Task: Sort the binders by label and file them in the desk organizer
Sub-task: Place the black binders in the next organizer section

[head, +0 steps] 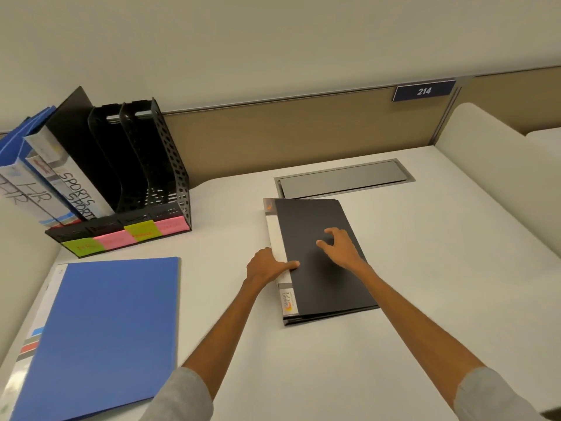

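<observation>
A black binder (315, 287) lies flat on the white desk (440, 268), its white spine to the left. My left hand (268, 267) grips that spine edge, thumb on top of the cover. My right hand (340, 246) hovers over or touches the cover with curled, spread fingers. A blue binder (106, 329) lies flat at the front left. The black desk organizer (145, 183) stands at the back left with green and pink sticky labels on its front. Its left slots hold upright binders marked HR (33, 192) and SPORTS (77, 189); the two right slots hold nothing.
A grey cable hatch (343, 177) is set into the desk just behind the black binder. A tan partition (288, 132) with a blue plate reading 214 (423, 91) runs along the back. A raised white ledge (501, 177) borders the desk on the right.
</observation>
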`<state>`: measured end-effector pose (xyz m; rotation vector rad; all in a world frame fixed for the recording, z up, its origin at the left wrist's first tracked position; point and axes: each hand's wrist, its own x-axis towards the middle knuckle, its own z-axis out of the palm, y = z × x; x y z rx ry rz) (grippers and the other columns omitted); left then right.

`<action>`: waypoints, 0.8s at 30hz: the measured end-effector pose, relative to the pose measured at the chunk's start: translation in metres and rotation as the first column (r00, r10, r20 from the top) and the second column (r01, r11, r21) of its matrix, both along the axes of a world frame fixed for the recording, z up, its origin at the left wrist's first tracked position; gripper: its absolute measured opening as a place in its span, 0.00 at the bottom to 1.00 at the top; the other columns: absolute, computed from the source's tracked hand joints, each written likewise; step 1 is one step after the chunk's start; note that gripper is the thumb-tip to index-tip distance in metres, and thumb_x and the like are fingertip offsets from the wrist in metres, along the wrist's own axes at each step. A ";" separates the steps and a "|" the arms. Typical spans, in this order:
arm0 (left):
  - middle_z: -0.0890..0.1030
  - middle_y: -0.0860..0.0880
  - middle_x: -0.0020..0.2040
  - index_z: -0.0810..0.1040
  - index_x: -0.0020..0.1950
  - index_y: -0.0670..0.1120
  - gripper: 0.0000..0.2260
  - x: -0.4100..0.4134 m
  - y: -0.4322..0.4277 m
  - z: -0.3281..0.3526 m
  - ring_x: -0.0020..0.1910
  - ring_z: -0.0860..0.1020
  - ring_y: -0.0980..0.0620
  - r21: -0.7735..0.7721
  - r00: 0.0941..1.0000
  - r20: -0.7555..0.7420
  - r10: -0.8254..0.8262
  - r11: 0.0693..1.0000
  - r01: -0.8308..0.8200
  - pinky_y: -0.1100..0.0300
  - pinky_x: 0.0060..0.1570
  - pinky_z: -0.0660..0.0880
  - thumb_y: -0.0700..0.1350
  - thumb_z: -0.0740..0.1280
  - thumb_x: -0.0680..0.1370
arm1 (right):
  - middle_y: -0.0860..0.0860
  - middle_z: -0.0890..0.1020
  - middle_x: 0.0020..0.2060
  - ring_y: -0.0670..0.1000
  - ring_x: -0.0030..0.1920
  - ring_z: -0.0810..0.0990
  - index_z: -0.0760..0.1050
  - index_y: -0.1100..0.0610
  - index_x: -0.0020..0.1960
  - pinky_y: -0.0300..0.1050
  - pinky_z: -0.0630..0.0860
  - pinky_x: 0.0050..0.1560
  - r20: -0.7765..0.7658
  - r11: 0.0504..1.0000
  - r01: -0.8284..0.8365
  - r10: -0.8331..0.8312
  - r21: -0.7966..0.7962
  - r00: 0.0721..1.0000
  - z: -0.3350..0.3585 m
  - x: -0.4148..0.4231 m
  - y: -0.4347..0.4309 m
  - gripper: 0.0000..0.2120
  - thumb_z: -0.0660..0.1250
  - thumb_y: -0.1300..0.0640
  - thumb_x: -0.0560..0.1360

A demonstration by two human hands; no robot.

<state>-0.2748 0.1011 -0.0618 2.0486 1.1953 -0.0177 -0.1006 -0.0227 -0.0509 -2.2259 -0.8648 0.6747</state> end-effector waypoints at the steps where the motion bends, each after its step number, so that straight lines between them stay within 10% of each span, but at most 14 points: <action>1: 0.79 0.47 0.58 0.73 0.62 0.44 0.33 0.002 -0.004 -0.002 0.55 0.79 0.46 0.006 1.000 0.005 0.020 1.000 -0.020 0.51 0.55 0.78 0.65 0.74 0.68 | 0.56 0.67 0.71 0.56 0.67 0.72 0.66 0.56 0.71 0.53 0.71 0.68 0.005 1.000 -0.015 0.015 -0.010 1.000 -0.002 0.000 -0.002 0.24 0.66 0.49 0.79; 14: 0.79 0.49 0.56 0.69 0.61 0.47 0.30 -0.001 -0.037 -0.015 0.53 0.79 0.49 0.002 0.931 0.305 0.203 0.977 -0.213 0.57 0.50 0.78 0.58 0.78 0.67 | 0.56 0.68 0.69 0.57 0.67 0.71 0.69 0.56 0.69 0.55 0.69 0.69 0.086 0.982 -0.118 0.132 -0.147 0.987 -0.009 -0.001 -0.005 0.22 0.66 0.49 0.78; 24: 0.75 0.59 0.54 0.66 0.60 0.57 0.26 -0.006 -0.047 0.029 0.45 0.80 0.56 0.055 0.758 0.625 0.189 0.957 -0.284 0.69 0.41 0.77 0.56 0.76 0.69 | 0.58 0.68 0.70 0.56 0.69 0.71 0.62 0.52 0.74 0.53 0.70 0.68 0.055 0.960 -0.178 0.170 0.214 0.984 0.092 0.022 0.053 0.26 0.63 0.45 0.80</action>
